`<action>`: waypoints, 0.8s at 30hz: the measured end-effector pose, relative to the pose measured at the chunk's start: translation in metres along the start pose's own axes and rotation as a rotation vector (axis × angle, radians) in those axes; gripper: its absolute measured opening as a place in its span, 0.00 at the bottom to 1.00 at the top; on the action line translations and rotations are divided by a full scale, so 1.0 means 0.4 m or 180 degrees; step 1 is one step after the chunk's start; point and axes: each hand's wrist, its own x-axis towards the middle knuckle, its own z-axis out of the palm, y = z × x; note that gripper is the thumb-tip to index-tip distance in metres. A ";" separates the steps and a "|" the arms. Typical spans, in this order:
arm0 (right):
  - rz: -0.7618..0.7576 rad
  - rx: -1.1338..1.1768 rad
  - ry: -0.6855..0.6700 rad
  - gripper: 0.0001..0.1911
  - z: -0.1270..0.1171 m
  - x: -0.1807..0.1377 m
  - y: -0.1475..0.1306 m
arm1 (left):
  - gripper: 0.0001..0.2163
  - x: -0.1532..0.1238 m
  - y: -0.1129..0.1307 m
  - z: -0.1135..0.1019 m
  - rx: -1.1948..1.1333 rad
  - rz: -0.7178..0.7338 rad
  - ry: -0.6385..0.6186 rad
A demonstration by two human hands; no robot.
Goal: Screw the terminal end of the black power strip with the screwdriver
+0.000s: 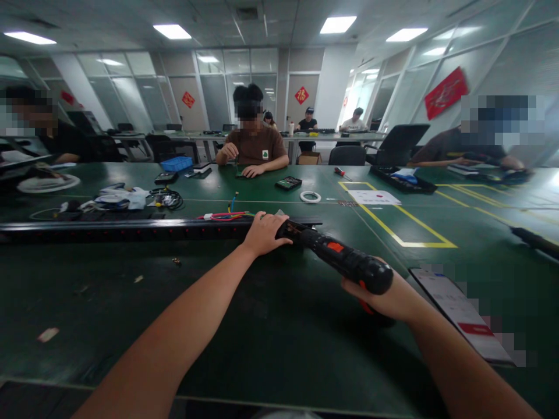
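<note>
The drill (pixel 345 262) lies between the two hands, aimed away from the right hand at the end of the bar (pixel 131 233), its nose just beside the left thumb. The right hand (pixel 386 297) is closed round the drill's grip; the trigger finger is hidden. The left hand (pixel 265 234) is partly curled over the bar's end, fingers on top and thumb on the near side; whether it also pinches something small, I cannot tell.

The bar runs off to the left of the left hand. Coloured wires (pixel 229 216) lie just behind it, near those fingers. If the tip slipped under the push, it could strike the thumb; a loose left hold might let the bar twist, and wires drawn against the turning nose could snag.

Beyond the hands are a white ring (pixel 310 197) and a screwdriver (pixel 343 173). A phone (pixel 458 314) lies right of the right hand, where a backward swing might knock it.
</note>
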 end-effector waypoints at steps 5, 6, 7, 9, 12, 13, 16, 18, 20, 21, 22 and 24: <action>-0.0076 -0.0195 -0.0021 0.08 0.014 0.013 -0.016 | 0.36 -0.005 0.007 0.004 -0.0044 -0.0165 0.0179; -0.0095 -0.0240 -0.0035 0.08 0.017 0.016 -0.018 | 0.37 -0.005 0.007 0.005 -0.0057 -0.0196 0.0186; -0.0109 -0.0283 -0.0032 0.09 0.020 0.017 -0.020 | 0.37 -0.005 0.008 0.005 -0.0068 -0.0219 0.0191; -0.0115 -0.0359 0.0013 0.09 0.024 0.017 -0.022 | 0.38 -0.005 0.008 0.006 -0.0081 -0.0246 0.0207; -0.0092 -0.0447 0.0065 0.09 0.029 0.013 -0.025 | 0.39 -0.003 0.009 0.007 -0.0072 -0.0283 0.0244; -0.0089 -0.0466 0.0065 0.09 0.029 0.010 -0.026 | 0.39 -0.003 0.009 0.007 -0.0068 -0.0293 0.0239; -0.0107 -0.0506 0.0094 0.09 0.032 0.005 -0.026 | 0.39 -0.002 0.010 0.008 -0.0056 -0.0315 0.0194; -0.0128 -0.0514 0.0132 0.09 0.033 0.004 -0.026 | 0.39 -0.003 0.009 0.009 -0.0036 -0.0308 0.0184; -0.0123 -0.0509 0.0166 0.10 0.034 0.005 -0.026 | 0.39 -0.005 0.009 0.010 -0.0013 -0.0281 0.0212; -0.0116 -0.0504 0.0171 0.10 0.035 0.007 -0.026 | 0.39 -0.006 0.009 0.011 -0.0004 -0.0262 0.0232; -0.0108 -0.0500 0.0168 0.10 0.035 0.008 -0.027 | 0.38 -0.007 0.009 0.012 0.0004 -0.0244 0.0251; -0.0101 -0.0490 0.0152 0.10 0.036 0.009 -0.029 | 0.38 -0.008 0.009 0.012 0.0017 -0.0232 0.0268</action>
